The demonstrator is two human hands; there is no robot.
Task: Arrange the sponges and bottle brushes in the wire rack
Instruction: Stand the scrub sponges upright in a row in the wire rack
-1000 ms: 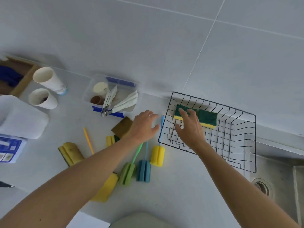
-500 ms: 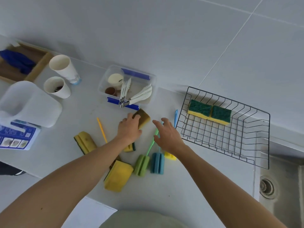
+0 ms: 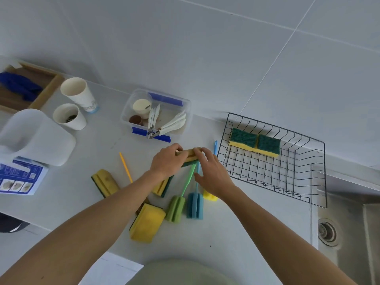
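Note:
A black wire rack [image 3: 304,173] stands at the right with two green-and-yellow sponges [image 3: 255,144] along its far side. Left of it, my left hand [image 3: 167,160] and my right hand [image 3: 213,173] both grip a brownish-yellow sponge [image 3: 189,153] just above the counter. Below the hands lie a green bottle brush [image 3: 176,206], a blue bottle brush [image 3: 195,204] and a yellow brush head [image 3: 210,197]. Loose sponges lie around: one [image 3: 106,183] at the left, one [image 3: 162,187] under my left wrist, a large yellow one [image 3: 147,223] nearer me.
A clear plastic box [image 3: 178,106] with utensils stands behind the hands. Two paper cups [image 3: 79,95], a white jug [image 3: 37,136], a wooden tray [image 3: 44,89] and a leaflet [image 3: 18,179] sit at the left. An orange stick [image 3: 125,167] lies on the counter. A sink [image 3: 347,233] drops off right.
My right hand left the rack and joined my left hand at the brownish sponge. Both hands now hold it, lifted slightly. The view shifted left.

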